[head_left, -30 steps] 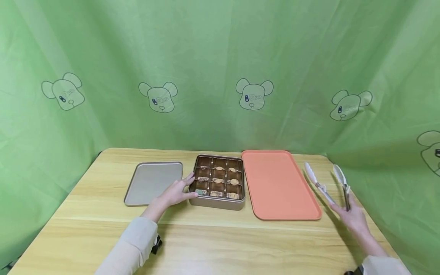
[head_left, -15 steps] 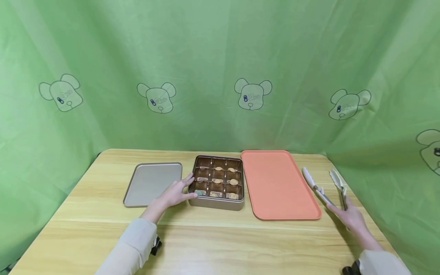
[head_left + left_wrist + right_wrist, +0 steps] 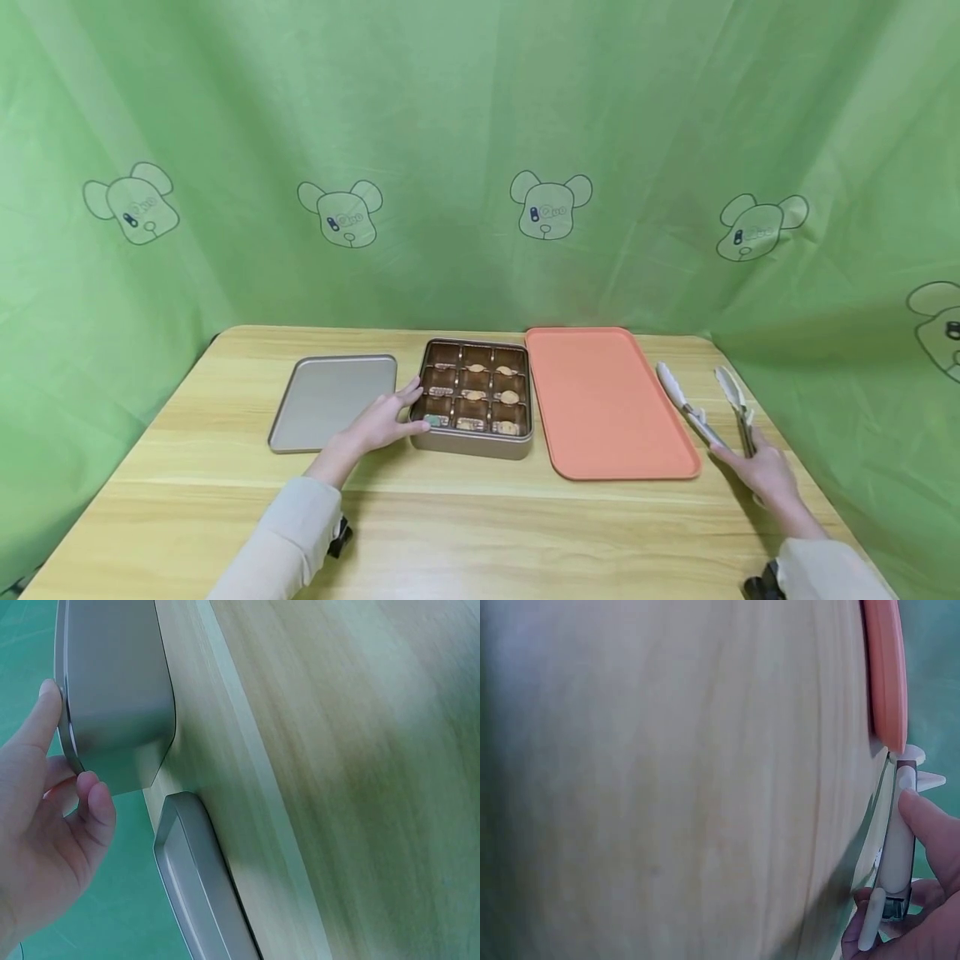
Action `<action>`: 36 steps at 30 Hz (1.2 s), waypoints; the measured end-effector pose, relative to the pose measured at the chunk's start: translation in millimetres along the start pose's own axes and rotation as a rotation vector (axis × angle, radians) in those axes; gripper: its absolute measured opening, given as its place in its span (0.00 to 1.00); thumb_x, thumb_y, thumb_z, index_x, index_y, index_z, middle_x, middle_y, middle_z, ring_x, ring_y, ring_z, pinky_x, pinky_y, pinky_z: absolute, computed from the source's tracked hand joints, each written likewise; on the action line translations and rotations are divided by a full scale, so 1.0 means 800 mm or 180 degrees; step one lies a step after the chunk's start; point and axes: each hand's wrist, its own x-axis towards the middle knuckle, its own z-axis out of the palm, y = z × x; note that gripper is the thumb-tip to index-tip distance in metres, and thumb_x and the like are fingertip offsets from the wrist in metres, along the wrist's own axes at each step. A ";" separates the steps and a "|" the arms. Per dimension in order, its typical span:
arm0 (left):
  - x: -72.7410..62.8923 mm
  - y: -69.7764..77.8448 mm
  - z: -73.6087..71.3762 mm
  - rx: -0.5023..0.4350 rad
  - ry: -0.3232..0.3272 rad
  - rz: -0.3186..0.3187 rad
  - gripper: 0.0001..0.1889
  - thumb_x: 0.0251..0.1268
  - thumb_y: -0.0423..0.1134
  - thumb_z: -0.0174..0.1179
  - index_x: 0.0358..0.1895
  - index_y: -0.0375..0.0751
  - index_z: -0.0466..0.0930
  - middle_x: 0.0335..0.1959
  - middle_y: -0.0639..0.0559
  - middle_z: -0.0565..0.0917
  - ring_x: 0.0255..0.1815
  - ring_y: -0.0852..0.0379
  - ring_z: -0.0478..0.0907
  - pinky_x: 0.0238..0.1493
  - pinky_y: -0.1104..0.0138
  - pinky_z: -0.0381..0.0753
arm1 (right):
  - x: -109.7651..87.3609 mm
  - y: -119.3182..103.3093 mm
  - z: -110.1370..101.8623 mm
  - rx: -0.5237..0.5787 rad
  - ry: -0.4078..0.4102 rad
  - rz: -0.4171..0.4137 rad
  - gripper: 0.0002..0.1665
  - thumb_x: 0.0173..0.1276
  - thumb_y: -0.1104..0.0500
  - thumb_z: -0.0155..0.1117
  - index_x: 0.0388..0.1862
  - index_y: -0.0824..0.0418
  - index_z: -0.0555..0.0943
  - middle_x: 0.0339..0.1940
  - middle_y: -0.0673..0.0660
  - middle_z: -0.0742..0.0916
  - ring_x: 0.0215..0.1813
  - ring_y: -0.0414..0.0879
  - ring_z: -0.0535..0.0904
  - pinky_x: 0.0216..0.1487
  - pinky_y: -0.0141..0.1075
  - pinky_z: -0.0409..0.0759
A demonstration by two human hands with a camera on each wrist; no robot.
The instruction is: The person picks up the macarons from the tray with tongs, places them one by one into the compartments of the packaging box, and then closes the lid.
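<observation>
My left hand (image 3: 381,423) grips the near left corner of a square metal tin (image 3: 472,443), thumb on the front rim and fingers along the left side. The left wrist view shows the thumb and curled fingertips against the tin's rim (image 3: 63,720). Inside the tin, a brown divided insert holds small biscuits (image 3: 510,397) and a greenish piece in the near left compartment. Off to the right, my right hand (image 3: 767,477) holds serving tongs (image 3: 701,427) with pale scalloped tips, their arms spread wide apart. In the right wrist view the thumb presses along one tong arm (image 3: 897,847).
A flat metal lid (image 3: 333,404) lies left of the tin. The orange tray (image 3: 607,400) lies between the tin and the tongs. Wooden table (image 3: 480,533) extends in front, with a green curtain (image 3: 450,125) behind and at the sides.
My right hand has lowered the tongs slightly and shifted them a little to the left, with their arms still spread. The left hand stays on the tin's corner.
</observation>
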 end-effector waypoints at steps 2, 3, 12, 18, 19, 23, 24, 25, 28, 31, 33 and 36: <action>0.000 0.000 0.000 0.0004 0.0000 0.0010 0.38 0.57 0.51 0.59 0.66 0.31 0.57 0.71 0.42 0.50 0.68 0.36 0.52 0.66 0.40 0.43 | 0.000 0.001 0.001 -0.0080 0.0043 -0.0016 0.55 0.64 0.42 0.55 0.65 0.81 0.42 0.56 0.88 0.58 0.56 0.80 0.58 0.55 0.65 0.62; 0.000 -0.001 0.001 0.0003 0.0002 0.0012 0.39 0.57 0.51 0.59 0.66 0.31 0.57 0.71 0.42 0.50 0.68 0.36 0.52 0.66 0.39 0.42 | 0.000 0.002 0.001 -0.0111 0.0072 -0.0038 0.54 0.63 0.42 0.55 0.65 0.82 0.43 0.56 0.88 0.59 0.55 0.80 0.59 0.54 0.65 0.64; 0.002 0.000 0.003 0.0019 0.0012 0.0005 0.38 0.58 0.50 0.59 0.66 0.32 0.57 0.72 0.44 0.50 0.68 0.35 0.52 0.66 0.39 0.45 | -0.004 0.008 0.008 -0.0232 0.0154 -0.0046 0.54 0.63 0.41 0.55 0.65 0.82 0.45 0.53 0.89 0.62 0.51 0.79 0.60 0.51 0.65 0.64; 0.001 -0.001 0.005 0.0056 0.0064 0.0024 0.38 0.57 0.49 0.60 0.66 0.31 0.58 0.71 0.42 0.52 0.38 0.38 0.76 0.67 0.47 0.51 | -0.011 0.006 0.010 -0.0065 0.0396 -0.0062 0.38 0.63 0.42 0.55 0.52 0.74 0.61 0.40 0.81 0.73 0.49 0.76 0.56 0.50 0.64 0.58; 0.001 -0.002 0.005 0.0048 0.0071 0.0026 0.38 0.57 0.49 0.60 0.66 0.31 0.58 0.71 0.42 0.52 0.29 0.40 0.75 0.68 0.48 0.51 | -0.013 0.004 0.009 -0.0026 0.0479 -0.0101 0.34 0.63 0.43 0.56 0.46 0.73 0.62 0.36 0.79 0.74 0.47 0.74 0.57 0.48 0.63 0.59; 0.000 -0.003 0.006 0.0009 0.0109 0.0016 0.38 0.56 0.49 0.61 0.65 0.32 0.59 0.71 0.41 0.53 0.21 0.46 0.71 0.68 0.48 0.52 | -0.020 -0.015 0.005 0.0096 0.0701 -0.0304 0.30 0.63 0.47 0.58 0.43 0.73 0.63 0.31 0.77 0.74 0.39 0.69 0.66 0.39 0.57 0.69; -0.001 -0.003 0.006 0.0001 0.0118 0.0019 0.38 0.56 0.50 0.61 0.65 0.32 0.59 0.71 0.41 0.53 0.18 0.49 0.70 0.67 0.48 0.54 | -0.021 -0.021 0.005 0.0156 0.0746 -0.0372 0.29 0.63 0.48 0.59 0.43 0.73 0.63 0.29 0.76 0.74 0.34 0.66 0.68 0.33 0.53 0.72; -0.002 -0.003 0.006 -0.0001 0.0131 0.0034 0.38 0.56 0.49 0.61 0.65 0.32 0.59 0.70 0.41 0.53 0.16 0.53 0.68 0.67 0.49 0.58 | -0.022 -0.027 0.005 0.0198 0.0744 -0.0436 0.30 0.63 0.50 0.59 0.47 0.74 0.64 0.29 0.75 0.74 0.32 0.64 0.69 0.30 0.49 0.73; -0.003 -0.001 0.006 -0.0013 0.0144 0.0056 0.37 0.56 0.49 0.61 0.65 0.32 0.59 0.70 0.40 0.54 0.07 0.62 0.54 0.59 0.56 0.70 | -0.026 -0.045 0.007 0.0337 0.0681 -0.0572 0.39 0.63 0.53 0.60 0.60 0.79 0.60 0.31 0.75 0.74 0.33 0.63 0.71 0.33 0.50 0.75; -0.004 0.001 0.006 0.0016 0.0185 0.0055 0.37 0.56 0.48 0.61 0.65 0.32 0.60 0.69 0.39 0.55 0.06 0.66 0.54 0.41 0.67 0.78 | -0.032 -0.063 0.011 0.0380 0.0556 -0.0625 0.48 0.64 0.52 0.60 0.64 0.84 0.47 0.36 0.75 0.74 0.39 0.63 0.70 0.40 0.52 0.72; -0.005 0.003 0.007 0.0014 0.0209 0.0003 0.37 0.55 0.48 0.61 0.65 0.33 0.61 0.69 0.39 0.56 0.07 0.65 0.55 0.33 0.70 0.77 | -0.035 -0.074 0.014 0.0390 0.0531 -0.0716 0.48 0.63 0.53 0.60 0.63 0.84 0.48 0.35 0.74 0.74 0.39 0.62 0.70 0.42 0.53 0.71; -0.005 0.005 0.008 0.0017 0.0263 -0.0108 0.37 0.54 0.49 0.62 0.65 0.34 0.62 0.69 0.40 0.57 0.14 0.61 0.68 0.34 0.71 0.78 | -0.039 -0.091 0.019 0.0411 0.0454 -0.0816 0.47 0.64 0.52 0.59 0.64 0.83 0.49 0.35 0.71 0.75 0.37 0.57 0.71 0.37 0.45 0.73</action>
